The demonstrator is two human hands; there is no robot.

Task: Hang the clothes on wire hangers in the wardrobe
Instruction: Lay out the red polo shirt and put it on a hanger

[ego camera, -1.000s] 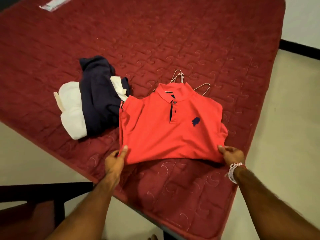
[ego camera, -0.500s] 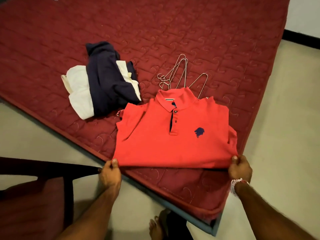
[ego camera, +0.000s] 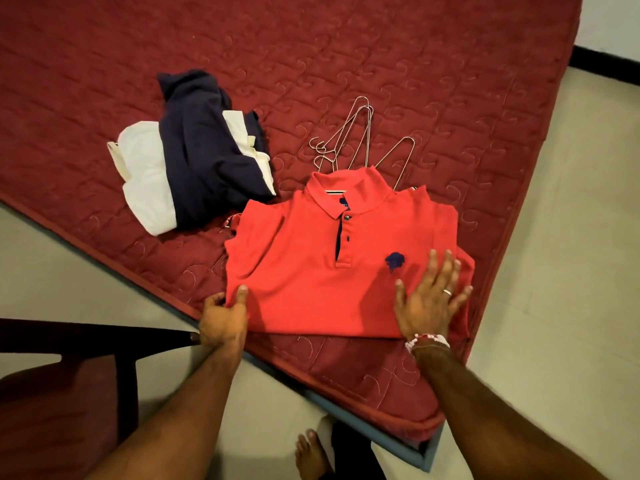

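Note:
A folded red polo shirt (ego camera: 311, 271) with a dark chest logo lies near the corner of the bed. My left hand (ego camera: 225, 317) pinches its lower left corner, thumb on top. Flat on the shirt's right side rests my right hand (ego camera: 429, 299), fingers spread, holding nothing. Several wire hangers (ego camera: 356, 140) lie on the bed just beyond the collar, partly hidden under the shirt. To the left sits a folded navy and white garment (ego camera: 194, 157).
The dark red quilted mattress (ego camera: 381, 57) fills the upper view; its corner (ego camera: 426, 441) points toward me. A dark wooden chair (ego camera: 86, 344) with a red seat stands at the lower left. My bare foot (ego camera: 311, 455) is on the pale floor (ego camera: 571, 271).
The shirt has been pulled toward the bed's edge. My right hand has let go of the shirt's lower right corner and now lies flat and spread on it. The left hand still pinches its corner.

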